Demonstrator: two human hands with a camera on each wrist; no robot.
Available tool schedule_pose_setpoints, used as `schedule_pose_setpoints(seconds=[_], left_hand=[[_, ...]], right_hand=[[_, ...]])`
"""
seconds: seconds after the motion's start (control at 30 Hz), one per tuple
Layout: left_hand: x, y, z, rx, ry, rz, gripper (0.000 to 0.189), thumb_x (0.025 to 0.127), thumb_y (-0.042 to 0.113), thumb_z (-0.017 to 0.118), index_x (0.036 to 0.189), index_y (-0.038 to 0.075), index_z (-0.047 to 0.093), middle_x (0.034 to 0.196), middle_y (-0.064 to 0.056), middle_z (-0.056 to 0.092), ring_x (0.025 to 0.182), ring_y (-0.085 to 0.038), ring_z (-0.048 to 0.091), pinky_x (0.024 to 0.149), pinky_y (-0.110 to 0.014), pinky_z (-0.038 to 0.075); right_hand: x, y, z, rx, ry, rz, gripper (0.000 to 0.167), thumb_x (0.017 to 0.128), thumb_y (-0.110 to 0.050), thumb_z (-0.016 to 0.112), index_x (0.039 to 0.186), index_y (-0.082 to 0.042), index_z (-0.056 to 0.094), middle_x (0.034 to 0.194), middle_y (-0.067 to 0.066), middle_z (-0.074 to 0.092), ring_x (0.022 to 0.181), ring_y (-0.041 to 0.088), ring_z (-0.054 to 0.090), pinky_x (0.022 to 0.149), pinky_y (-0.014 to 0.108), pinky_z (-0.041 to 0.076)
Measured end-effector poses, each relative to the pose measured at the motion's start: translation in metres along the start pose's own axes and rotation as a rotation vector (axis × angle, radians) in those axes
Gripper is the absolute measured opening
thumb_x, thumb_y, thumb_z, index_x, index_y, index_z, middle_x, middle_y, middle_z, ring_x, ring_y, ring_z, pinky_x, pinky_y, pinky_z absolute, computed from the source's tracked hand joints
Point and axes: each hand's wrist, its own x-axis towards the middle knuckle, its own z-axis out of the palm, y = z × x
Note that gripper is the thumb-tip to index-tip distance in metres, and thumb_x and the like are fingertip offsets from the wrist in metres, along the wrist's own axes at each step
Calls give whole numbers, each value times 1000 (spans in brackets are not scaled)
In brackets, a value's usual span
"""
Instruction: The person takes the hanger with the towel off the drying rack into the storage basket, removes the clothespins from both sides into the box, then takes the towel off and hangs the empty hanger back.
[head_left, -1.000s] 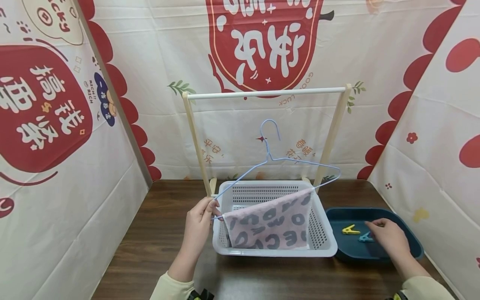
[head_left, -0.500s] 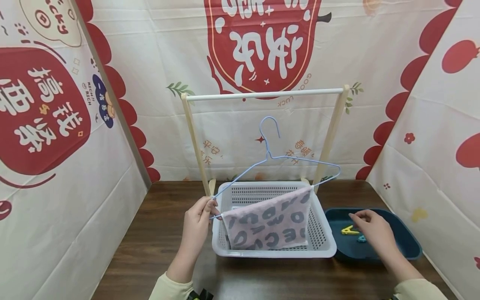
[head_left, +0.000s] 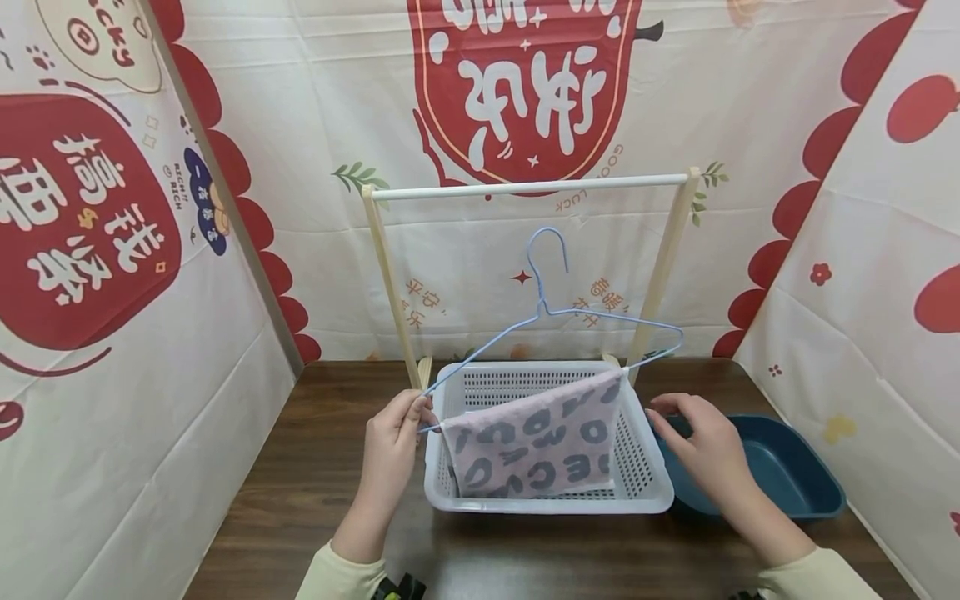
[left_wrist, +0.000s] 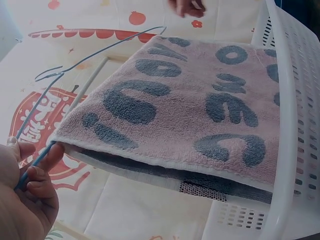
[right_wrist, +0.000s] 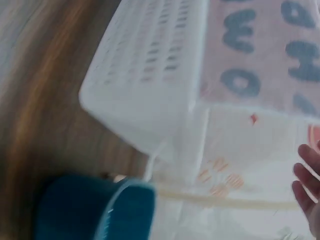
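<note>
My left hand (head_left: 392, 433) grips the left corner of a thin blue clothes hanger (head_left: 540, 310), which tilts up to the right with its hook on top. A pink towel (head_left: 540, 442) with grey letters is draped over its lower bar and hangs into the white basket (head_left: 551, 505). In the left wrist view, thumb and fingers pinch the hanger wire (left_wrist: 37, 160) beside the towel's corner. My right hand (head_left: 705, 446) is at the basket's right side, over the left end of the dark teal tray (head_left: 787, 467). Its fingers are loosely bent, with nothing visible between them.
Behind the basket stands a rack with pale wooden posts (head_left: 663, 258) and a white crossbar (head_left: 525, 190). Printed cloth walls (head_left: 300, 108) enclose the back and sides of the brown wooden table (head_left: 300, 483).
From over the tray, my right hand has moved left to the basket's edge; the yellow and blue clips are now out of sight. The hanger's hook has shifted slightly up and right.
</note>
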Motion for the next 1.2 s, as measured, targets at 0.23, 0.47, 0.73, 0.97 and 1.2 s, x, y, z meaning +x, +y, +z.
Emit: schedule_pose_setpoints(seconds=[0.23,0.47,0.73,0.97,1.2], left_hand=[[-1,-4,3,5,13,36,16,97,7,57,83,4,63,66,1,63,60,-11,57,49,-25,47],[-3,3,4,-3,12,39,15,97,5,57,83,4,62,67,2,62,63,-12,59,53,-26,50],[-4,5,6,13,27,116,16,96,0,57,83,8,63,66,3,63,59,-10,57,52,-24,48],[-5,6,7,22,31,129,15,95,0,58,83,7,63,64,1,62,59,-9,58,51,-23,48],[-6,6,7,16,35,136,15,94,-1,58,82,5,63,64,1,62,58,-11,59,50,-23,47]], right_hand=[[12,-28,4,50,136,-328,40,96,-42,61,106,-4,68,103,9,68,96,23,58,95,11,31],[25,-56,17,117,171,-526,49,98,-48,54,109,-4,71,111,9,67,104,29,58,97,35,36],[28,-75,28,122,142,-611,44,97,-44,58,114,-6,71,111,7,68,103,28,60,93,47,40],[30,-85,29,161,158,-637,40,96,-41,60,110,-6,73,106,6,69,97,27,61,89,46,42],[32,-87,29,230,139,-616,25,93,-29,68,99,-6,77,100,3,70,94,24,61,90,37,40]])
